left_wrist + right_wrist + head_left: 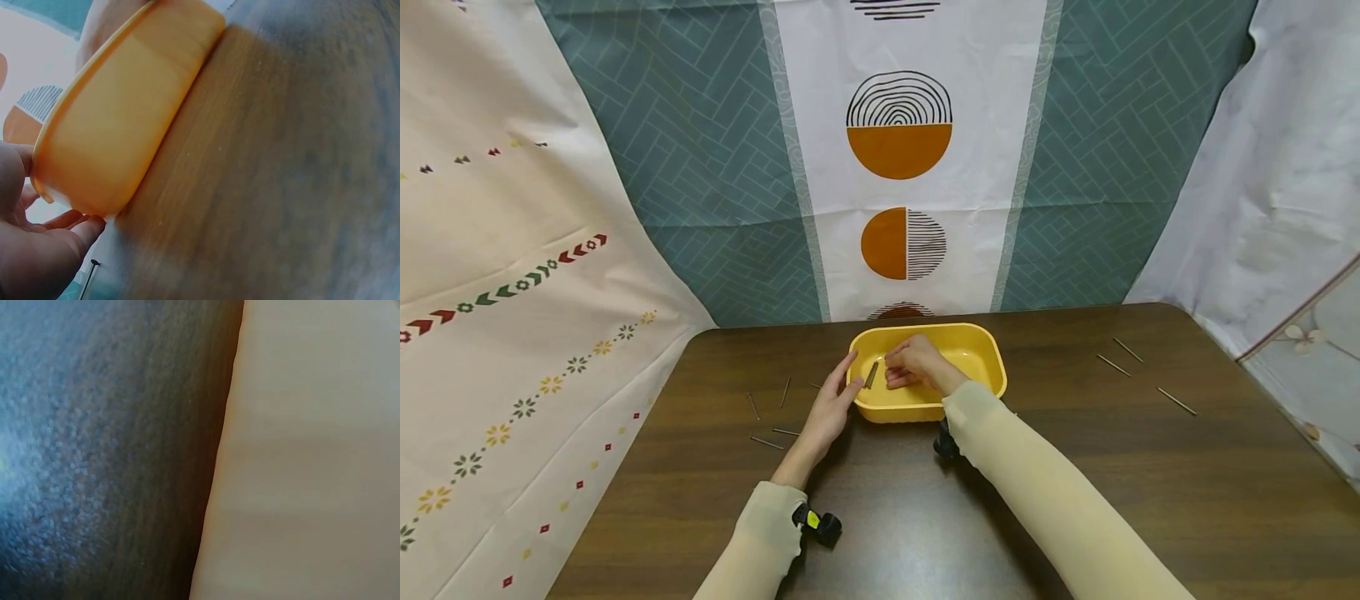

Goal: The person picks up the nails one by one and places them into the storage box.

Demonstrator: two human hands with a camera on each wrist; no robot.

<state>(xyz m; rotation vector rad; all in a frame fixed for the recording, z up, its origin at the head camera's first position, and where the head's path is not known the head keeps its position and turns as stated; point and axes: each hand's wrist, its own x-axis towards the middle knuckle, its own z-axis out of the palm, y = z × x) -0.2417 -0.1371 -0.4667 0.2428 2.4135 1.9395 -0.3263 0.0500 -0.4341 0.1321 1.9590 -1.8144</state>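
Nails lie loose on the tabletop (pixel 1187 500) in two groups: the left nails (pixel 767 442) sit near the left hand (pixel 829 408), one partly covered by it, and the three right nails (pixel 1114 366) lie well apart from the tub (pixel 898 414). The tub stands near the tabletop's far edge; inside, close to its left end, the inner nails (pixel 872 375) lie side by side. The right hand (pixel 917 363) reaches into the tub just right of them, and with the right sleeve (pixel 1037 479) it blocks sight of part of the rim and floor. Its fingers are bent, but whether that grip has anything between the fingertips cannot be told. The left grip is clamped on the tub's near left corner, thumb at the rim, fingers against the outer wall.

The tub is smooth, glossy yellow, a rounded rectangle with a lipped rim. The nails are thin, straight and metallic; the tabletop is dark brown with wood grain and a dull sheen. Both sleeves are cream fabric. Behind hangs the back cloth (pixel 700 167), teal and white with orange half-discs and black lines; the left cloth (pixel 497 367) is cream with small coloured motifs.
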